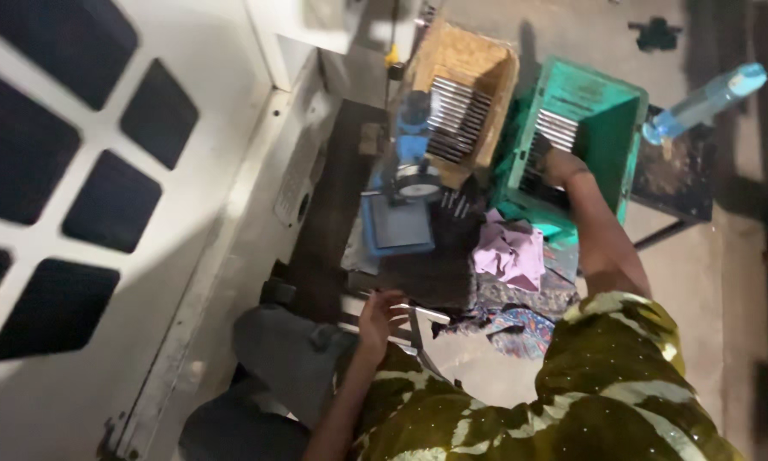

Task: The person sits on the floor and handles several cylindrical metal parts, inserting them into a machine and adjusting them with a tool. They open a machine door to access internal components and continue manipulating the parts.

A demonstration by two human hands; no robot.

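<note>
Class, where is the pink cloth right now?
In the head view, the pink cloth lies crumpled just below the green crate, right of the blue machine.

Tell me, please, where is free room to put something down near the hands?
Free: dark bench top left of the blue gauge stand; floor below the cloths. Crowded: brown crate, green crate with right hand.

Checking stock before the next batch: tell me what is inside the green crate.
The green crate holds a row of thin grey metal pieces standing on edge. The right hand reaches in among them and covers the nearer ones; the crate's bottom is hidden.
</note>
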